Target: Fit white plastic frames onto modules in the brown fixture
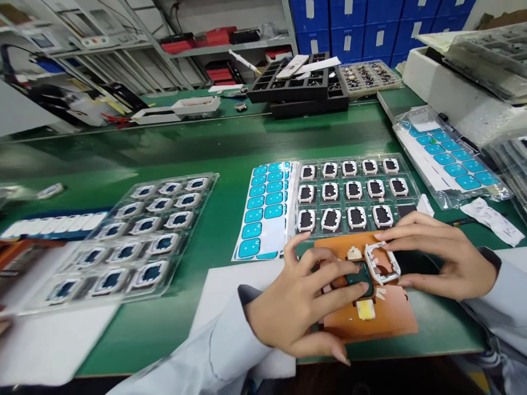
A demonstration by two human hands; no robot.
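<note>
One white frame [382, 263] is pinched between the fingertips of the right hand [447, 260], tilted over one orange fixture [370, 315] lying on the green table [173, 323]. The left hand [302, 307] is pressed on the fixture, its fingers closed on a dark part [360, 277]. Just beyond, fourteen dark-centred frames are counted in one clear tray [356, 192], with one sheet of blue stickers [263, 211] touching its left edge. A second tray [135, 236], blurred, is seen to the left. Farther off, stacked black trays [300, 82], shelving and blue bins [370, 27] are seen.
</note>
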